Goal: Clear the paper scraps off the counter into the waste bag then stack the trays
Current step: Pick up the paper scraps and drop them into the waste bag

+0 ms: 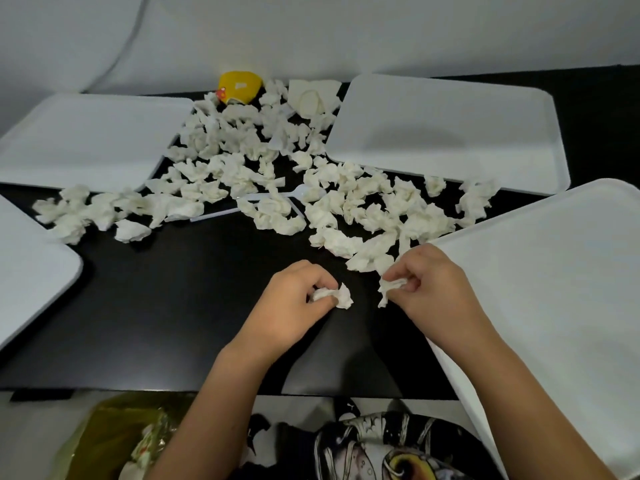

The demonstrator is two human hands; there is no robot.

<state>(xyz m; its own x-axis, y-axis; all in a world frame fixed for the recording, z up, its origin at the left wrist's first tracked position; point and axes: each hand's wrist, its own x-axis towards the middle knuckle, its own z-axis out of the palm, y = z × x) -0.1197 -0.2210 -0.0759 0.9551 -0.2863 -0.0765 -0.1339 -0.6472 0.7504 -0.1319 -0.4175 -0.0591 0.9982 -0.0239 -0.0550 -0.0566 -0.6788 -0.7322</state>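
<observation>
Head view showed the left hand point(294, 299) and right hand point(429, 285) each pinching one crumpled paper scrap point(337, 295) above the black bench point(180, 306); best practice was to gather several scraps per grasp before reaching to the yellow waste bag point(114, 441) below the bench's near edge.

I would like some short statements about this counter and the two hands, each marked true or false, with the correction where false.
1. Each hand holds a paper scrap. True: the left hand pinches one scrap, and the right hand pinches another scrap.
2. The trays are already stacked. False: four white trays lie apart around the counter, for example the far right tray.
3. A yellow cup lies at the far edge of the scrap pile. True.
4. The counter is white. False: it is black.
5. The waste bag sits on the counter. False: it is below the near edge.
</observation>
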